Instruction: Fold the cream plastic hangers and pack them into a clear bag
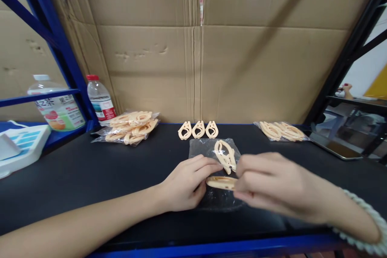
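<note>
In the head view, my right hand [269,185] is closed on a beige folded plastic hanger [220,183], held edge-on low over the table. My left hand [193,181] pinches the edge of a clear plastic bag [199,149], its fingertips by the held hanger's left end. Another folded hanger [225,155] lies at the bag's upper part, just beyond my fingers; whether it is inside the bag is hard to tell. Behind the bag stand three more folded hangers [198,130] in a row.
Bagged hangers lie in a pile [130,127] at left and as a flat pack [282,131] at right, near a phone-like slab [335,145]. Bottles [101,100] stand at left. A cardboard wall [151,56] closes the back of the black table [127,177].
</note>
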`<action>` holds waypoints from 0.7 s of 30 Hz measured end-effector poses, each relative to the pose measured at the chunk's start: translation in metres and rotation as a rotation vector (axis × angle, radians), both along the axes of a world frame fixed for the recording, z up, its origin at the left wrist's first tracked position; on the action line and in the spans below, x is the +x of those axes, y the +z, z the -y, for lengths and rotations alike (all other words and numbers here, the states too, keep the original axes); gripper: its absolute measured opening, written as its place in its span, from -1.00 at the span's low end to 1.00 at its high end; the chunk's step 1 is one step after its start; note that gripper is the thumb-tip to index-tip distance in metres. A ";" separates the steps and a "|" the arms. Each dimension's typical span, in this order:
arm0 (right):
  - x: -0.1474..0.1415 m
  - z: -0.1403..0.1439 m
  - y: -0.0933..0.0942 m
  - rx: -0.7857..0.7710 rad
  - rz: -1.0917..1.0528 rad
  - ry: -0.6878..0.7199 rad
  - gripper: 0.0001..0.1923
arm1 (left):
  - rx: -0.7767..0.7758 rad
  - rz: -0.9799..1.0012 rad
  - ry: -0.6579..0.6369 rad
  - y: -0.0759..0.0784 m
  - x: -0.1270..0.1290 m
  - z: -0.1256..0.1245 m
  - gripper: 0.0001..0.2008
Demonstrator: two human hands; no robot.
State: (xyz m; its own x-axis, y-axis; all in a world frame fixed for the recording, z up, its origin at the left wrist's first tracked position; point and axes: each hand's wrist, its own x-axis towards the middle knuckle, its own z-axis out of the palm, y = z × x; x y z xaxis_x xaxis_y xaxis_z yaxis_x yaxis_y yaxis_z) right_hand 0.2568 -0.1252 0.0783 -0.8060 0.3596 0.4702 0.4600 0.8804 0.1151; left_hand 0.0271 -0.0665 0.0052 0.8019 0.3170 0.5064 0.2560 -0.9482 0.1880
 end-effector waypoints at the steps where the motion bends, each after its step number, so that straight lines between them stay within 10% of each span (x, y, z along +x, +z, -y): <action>1: -0.008 0.003 -0.007 0.077 0.063 0.014 -0.73 | 0.002 0.004 -0.003 -0.001 0.000 0.000 -0.44; 11: -0.046 -0.016 -0.080 0.423 0.251 -0.146 -0.77 | 0.046 0.053 -0.050 -0.001 -0.001 0.001 -0.41; 21: -0.043 -0.013 -0.071 -0.099 0.195 -0.232 -0.61 | 0.039 0.028 -0.044 -0.002 -0.002 0.001 -0.37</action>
State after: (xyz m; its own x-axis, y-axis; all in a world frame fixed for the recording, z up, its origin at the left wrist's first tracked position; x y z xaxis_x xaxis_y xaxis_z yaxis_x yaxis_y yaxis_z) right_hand 0.2134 -0.1120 0.0075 -0.7686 0.5808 0.2681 0.6275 0.7660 0.1397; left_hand 0.0252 -0.0678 0.0032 0.7998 0.2610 0.5405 0.2086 -0.9653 0.1574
